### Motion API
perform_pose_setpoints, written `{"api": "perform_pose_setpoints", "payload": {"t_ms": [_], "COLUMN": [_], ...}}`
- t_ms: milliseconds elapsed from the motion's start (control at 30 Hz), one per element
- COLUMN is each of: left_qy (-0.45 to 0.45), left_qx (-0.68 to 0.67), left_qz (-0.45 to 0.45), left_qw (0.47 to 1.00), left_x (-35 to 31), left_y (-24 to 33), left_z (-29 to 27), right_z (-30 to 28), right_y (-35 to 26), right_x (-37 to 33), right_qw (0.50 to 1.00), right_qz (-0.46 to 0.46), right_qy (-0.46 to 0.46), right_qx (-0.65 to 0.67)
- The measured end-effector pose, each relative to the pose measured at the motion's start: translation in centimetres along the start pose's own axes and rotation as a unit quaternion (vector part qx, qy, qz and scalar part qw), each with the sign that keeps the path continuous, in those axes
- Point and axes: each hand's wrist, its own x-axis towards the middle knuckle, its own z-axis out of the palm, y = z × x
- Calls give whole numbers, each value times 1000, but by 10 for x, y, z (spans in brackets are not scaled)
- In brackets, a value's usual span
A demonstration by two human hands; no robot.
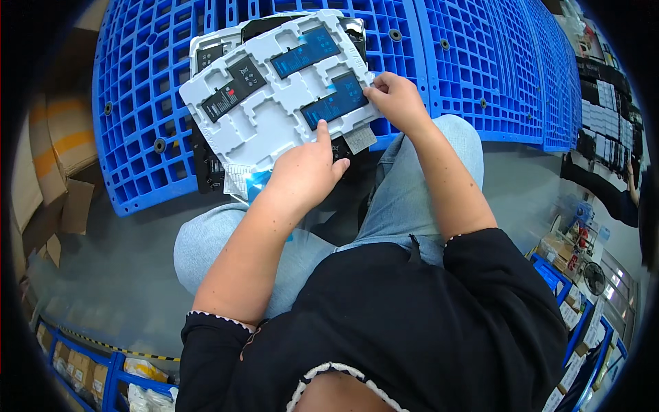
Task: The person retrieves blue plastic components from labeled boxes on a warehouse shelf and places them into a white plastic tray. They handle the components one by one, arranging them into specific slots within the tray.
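A white moulded plastic tray [264,141] lies tilted before me, with flat phone batteries in some of its recesses. My left hand [305,168] rests its outstretched index fingertip on the near end of the lower right battery [334,103], its thumb apart and the other fingers curled. My right hand [396,101] is closed at the tray's right rim, beside that battery's far end; its fingertips are partly hidden. Above lies another dark blue battery [305,53]. To the left sits a black battery [234,89] with a small red mark.
Beneath the tray are more trays and dark parts [209,161] on blue plastic pallets [473,62]. A printed label [237,180] and blue film [257,184] show at the near edge. Cardboard boxes [62,137] stand left, blue shelving [117,374] lower left. A person's arm [629,175] shows far right.
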Motion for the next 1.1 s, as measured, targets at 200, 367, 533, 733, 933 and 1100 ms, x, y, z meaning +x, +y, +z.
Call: {"api": "perform_pose_setpoints", "payload": {"t_ms": [200,367,533,733,933,1100], "left_qy": [57,33,143,235,286,226], "left_qx": [-60,-470,-513,-594,-677,-738], "left_qz": [75,59,62,37,-1,16], "left_qw": [994,880,844,768,678,636], "left_x": [-8,-19,-15,-5,0,4], "left_y": [-20,-32,-39,-49,-56,-57], "left_z": [-6,-52,-68,-65,-66,-63], "right_z": [5,-12,-7,-1,-31,-8], "right_y": [-3,-45,-60,-74,-124,-114], "right_x": [-4,-21,-29,-32,-70,-61], "right_qw": [994,947,853,952,864,886], "right_qz": [-67,-133,-132,-190,-491,-458], "right_qy": [45,-127,-325,-20,106,73], "right_qx": [-74,264,387,238,25,-23]}}
